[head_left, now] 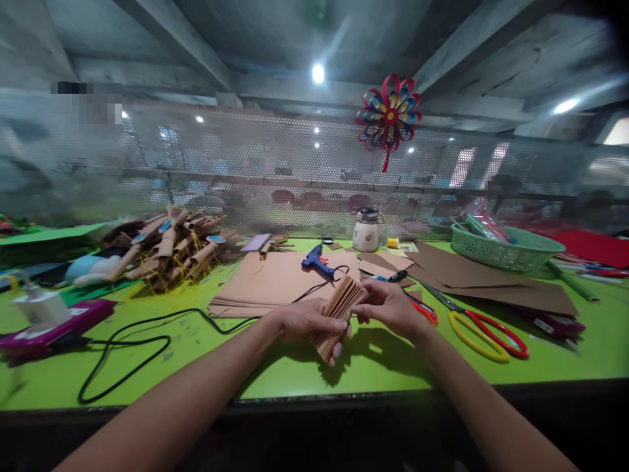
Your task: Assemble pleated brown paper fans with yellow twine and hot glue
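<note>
A pleated brown paper fan (336,308), folded in narrow accordion strips, is held above the front of the green table. My left hand (319,321) wraps around its middle, thumb across the front and fingertips showing below. The fingers of my right hand (390,305) are bent together at the fan's upper right edge and pinch the folds there. Just behind the fan, a blue glue gun (318,261) lies on a stack of brown paper sheets (275,275). Scissors with one yellow and one red handle (484,331) rest to the right of my right hand.
At the left lies a heap of rolled brown paper pieces (170,252) with yellow strings. A black cord (170,318) loops near a purple power strip (63,324). A white bottle (366,233) and a green basket (508,249) stand at the back, before a perforated metal screen (255,170).
</note>
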A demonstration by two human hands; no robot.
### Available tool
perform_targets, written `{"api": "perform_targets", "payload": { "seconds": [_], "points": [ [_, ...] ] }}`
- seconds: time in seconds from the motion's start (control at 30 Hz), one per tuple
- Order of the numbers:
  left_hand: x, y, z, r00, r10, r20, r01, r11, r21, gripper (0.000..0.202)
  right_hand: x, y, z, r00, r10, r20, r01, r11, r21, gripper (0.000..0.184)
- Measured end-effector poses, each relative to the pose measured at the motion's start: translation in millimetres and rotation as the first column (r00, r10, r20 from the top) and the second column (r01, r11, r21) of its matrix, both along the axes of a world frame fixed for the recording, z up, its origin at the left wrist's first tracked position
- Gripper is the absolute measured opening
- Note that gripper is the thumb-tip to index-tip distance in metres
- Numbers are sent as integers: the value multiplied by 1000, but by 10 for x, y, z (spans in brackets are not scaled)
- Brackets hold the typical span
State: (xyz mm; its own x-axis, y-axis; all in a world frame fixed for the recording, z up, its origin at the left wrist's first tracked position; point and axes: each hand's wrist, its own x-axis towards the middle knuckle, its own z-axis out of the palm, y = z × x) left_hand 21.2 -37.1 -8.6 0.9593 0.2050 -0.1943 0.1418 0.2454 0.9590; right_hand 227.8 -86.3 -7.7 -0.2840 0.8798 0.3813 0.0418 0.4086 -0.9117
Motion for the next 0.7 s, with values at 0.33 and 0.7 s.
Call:
{"api": "perform_targets", "payload": {
  "seconds": [0.33, 0.7],
  "points": [
    [11, -4, -21, 986, -166, 33, 167, 985, -47, 36, 30, -36, 6, 972, -182, 149, 140, 956, 257, 35],
    [-12, 37, 54, 975, -196, -106, 198, 980, 3, 35, 76, -81, 126, 914, -169, 369, -55, 848, 527, 39]
  ]
}}
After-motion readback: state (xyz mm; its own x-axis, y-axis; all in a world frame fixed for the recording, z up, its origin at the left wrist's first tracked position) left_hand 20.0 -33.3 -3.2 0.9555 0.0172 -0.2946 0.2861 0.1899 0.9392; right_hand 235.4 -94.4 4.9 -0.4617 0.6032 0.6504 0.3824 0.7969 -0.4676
